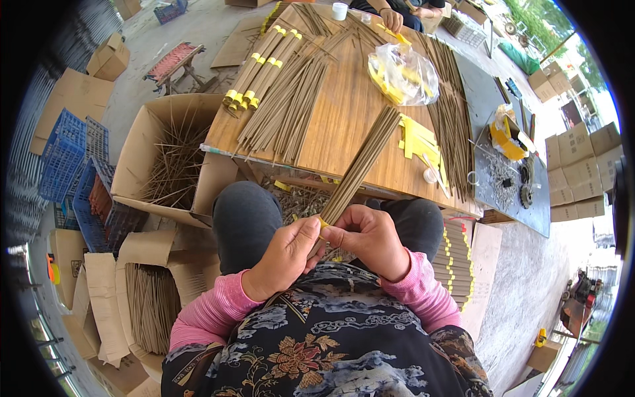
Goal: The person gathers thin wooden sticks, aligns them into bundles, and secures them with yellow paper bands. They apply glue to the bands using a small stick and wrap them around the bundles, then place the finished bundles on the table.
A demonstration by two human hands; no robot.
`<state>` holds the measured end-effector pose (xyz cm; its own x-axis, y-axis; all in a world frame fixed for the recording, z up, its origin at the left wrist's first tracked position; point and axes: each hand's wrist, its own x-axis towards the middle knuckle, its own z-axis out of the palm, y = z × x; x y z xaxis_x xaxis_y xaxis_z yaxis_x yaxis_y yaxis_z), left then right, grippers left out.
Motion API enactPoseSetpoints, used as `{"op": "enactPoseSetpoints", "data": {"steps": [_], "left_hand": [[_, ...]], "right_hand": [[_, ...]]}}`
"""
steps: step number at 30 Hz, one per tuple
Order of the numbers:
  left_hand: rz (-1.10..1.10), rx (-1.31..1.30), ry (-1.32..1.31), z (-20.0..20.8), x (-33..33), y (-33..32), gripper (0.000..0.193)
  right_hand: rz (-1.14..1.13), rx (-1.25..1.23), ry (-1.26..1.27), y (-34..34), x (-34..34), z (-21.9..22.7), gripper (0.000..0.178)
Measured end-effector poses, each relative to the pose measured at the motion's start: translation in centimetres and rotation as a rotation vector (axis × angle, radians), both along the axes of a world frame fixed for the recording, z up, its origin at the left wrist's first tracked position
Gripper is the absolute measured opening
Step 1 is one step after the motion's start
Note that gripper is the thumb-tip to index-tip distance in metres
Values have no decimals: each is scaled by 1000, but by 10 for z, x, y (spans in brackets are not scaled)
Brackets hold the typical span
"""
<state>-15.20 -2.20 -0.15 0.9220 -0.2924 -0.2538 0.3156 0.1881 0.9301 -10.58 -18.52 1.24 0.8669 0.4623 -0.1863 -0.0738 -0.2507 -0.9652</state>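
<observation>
A bundle of thin brown incense sticks [365,157] slants up from my lap, its far end over the front edge of the wooden table. My left hand [286,255] is closed round its lower end. Beside it, the fingers of my right hand [369,239] pinch a narrow yellow paper band [323,223] at the bundle, thumbs close together. Yellow paper strips [421,140] lie on the table past the bundle, with a small white pot [430,175] next to them. Loose sticks [286,109] are spread over the table's left part.
Finished bundles with yellow bands [261,69] lie at the far left of the table [347,79]. A clear plastic bag [403,74] holds yellow pieces. Cartons of sticks [215,175] stand to my left. Across the table is a co-worker's hand [391,20]. A dark side table [486,86] adjoins on the right.
</observation>
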Motion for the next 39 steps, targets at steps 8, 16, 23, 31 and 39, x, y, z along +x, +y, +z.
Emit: {"op": "enactPoseSetpoints", "data": {"steps": [8,16,23,31,39], "left_hand": [[31,-135,135,3,2,-2,34],[-5,-85,57,-2,1,-3,36],[12,-126,90,-1,0,-3,36],[56,-248,200,-2,-1,-2,33],[36,-361,258,1,0,1,33]], "right_hand": [[20,128,149,-2,3,2,18],[27,91,165,-4,4,1,20],[44,78,118,-5,4,-5,23],[39,206,40,-5,-1,-8,17],[63,592,220,-2,0,-21,22]]}}
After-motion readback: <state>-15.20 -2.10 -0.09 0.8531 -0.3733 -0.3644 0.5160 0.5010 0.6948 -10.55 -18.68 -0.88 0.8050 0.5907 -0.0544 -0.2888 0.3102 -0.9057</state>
